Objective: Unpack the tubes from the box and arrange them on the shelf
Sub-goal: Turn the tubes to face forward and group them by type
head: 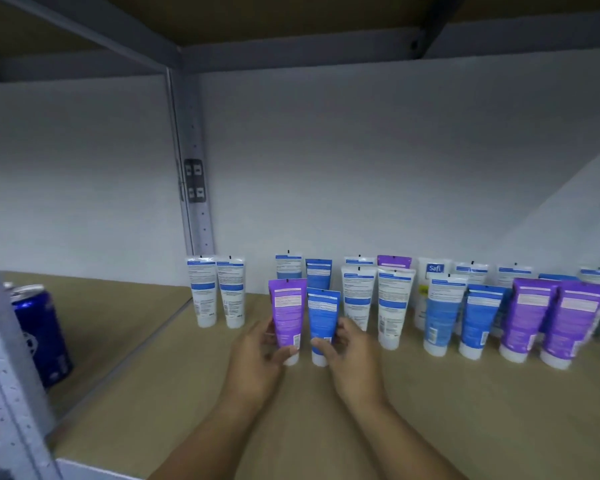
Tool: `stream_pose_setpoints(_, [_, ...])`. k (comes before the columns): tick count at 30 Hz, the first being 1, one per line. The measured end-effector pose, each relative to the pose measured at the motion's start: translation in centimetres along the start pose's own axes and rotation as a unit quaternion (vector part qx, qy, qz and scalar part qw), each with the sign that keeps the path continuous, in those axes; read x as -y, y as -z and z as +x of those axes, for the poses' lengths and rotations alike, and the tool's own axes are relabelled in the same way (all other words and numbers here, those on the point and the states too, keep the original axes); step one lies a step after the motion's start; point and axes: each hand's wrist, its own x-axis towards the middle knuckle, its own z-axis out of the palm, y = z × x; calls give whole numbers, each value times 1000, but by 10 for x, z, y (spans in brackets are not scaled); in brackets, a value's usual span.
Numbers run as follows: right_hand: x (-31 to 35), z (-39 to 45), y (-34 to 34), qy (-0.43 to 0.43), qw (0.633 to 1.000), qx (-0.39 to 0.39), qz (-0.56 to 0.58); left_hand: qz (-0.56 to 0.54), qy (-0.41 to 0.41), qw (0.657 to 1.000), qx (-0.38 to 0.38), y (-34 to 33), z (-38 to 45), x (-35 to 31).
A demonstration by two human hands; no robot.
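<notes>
The purple tube [287, 317] stands cap-down on the shelf [326, 427], held by the left hand [257, 358], whose thumb lies across its lower front while the fingers curl round behind its left edge. Just beside it, nearly touching on its right, the blue tube [323, 323] also stands cap-down, gripped by the right hand [354, 358] with the thumb across the lower label and the fingers wrapped round its right side. Both tubes are at the front of the arrangement, a little ahead of the others.

Behind and to the right runs a loose double row of standing tubes [395, 306]: white ones with blue bands, light blue ones, and two purple ones [555, 317] at the right near the front. One white tube at the back shows a "Safi" label [434, 270]. To the left, apart from the rest, a pair of white tubes [217, 292] stands side by side near the grey upright post [193, 168] of the rack.

Further left, on the neighbouring shelf section, a dark blue drink can [42, 334] stands behind the front post. A plain pale wall [361, 150] backs the shelf, and the underside of the next shelf board shows overhead
</notes>
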Motion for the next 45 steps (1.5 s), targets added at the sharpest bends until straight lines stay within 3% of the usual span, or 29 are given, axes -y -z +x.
stream_pose_setpoints(11, [-18,39,-40,26,994,-46,-94,-8,27,999,-28,-9,39,22])
stream_pose_setpoints(20, [-26,49,-46,31,992,-47,-110,-19,34,998,-52,-15,48,28])
stream_pose_setpoints(25, [-29,44,-47,10,996,-33,-84,7,17,998,-55,-18,49,29])
stream_pose_setpoints(37, [-30,46,-46,19,990,-23,-141,67,-11,996,-51,-16,49,35])
stream_pose_setpoints(45, [-25,43,-43,19,988,-17,-152,41,6,997,-67,-19,49,35])
